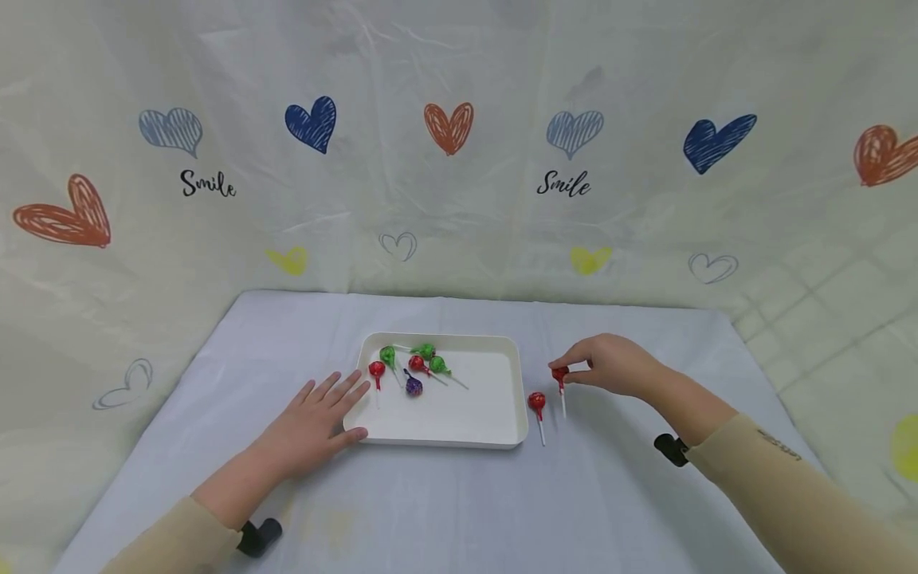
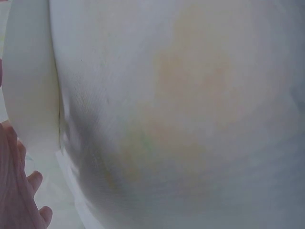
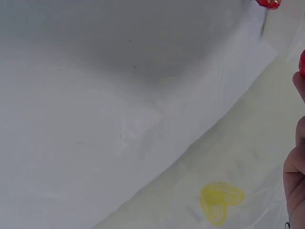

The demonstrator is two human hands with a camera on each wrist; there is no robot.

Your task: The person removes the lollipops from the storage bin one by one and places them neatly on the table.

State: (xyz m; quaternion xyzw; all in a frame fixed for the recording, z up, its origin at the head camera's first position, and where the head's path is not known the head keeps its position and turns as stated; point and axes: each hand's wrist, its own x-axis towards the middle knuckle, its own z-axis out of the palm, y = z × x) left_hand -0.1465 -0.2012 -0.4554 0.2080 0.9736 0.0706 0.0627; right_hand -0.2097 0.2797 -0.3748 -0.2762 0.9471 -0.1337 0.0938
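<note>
My right hand (image 1: 610, 365) pinches a red-wrapped lollipop (image 1: 560, 373) by its head, its white stick pointing down, just right of the tray. Close by on the cloth lies a second red lollipop (image 1: 536, 401). At the left end of the white tray (image 1: 459, 430), my left hand (image 1: 308, 430) rests with fingers spread, fingertips at the rim. Inside the tray are several lollipops: a purple one (image 1: 413, 386), green ones (image 1: 387, 355) and red ones (image 1: 376, 369). In the right wrist view, the held lollipop (image 3: 302, 64) shows at the right edge beside the fingers.
A white cloth (image 1: 445, 510) covers the table, with faint yellowish stains (image 2: 190, 81) near the front left. Behind it hangs a pale backdrop (image 1: 488, 223) printed with hearts and the word Smile. Dark wrist straps (image 1: 260, 538) sit at both sleeves.
</note>
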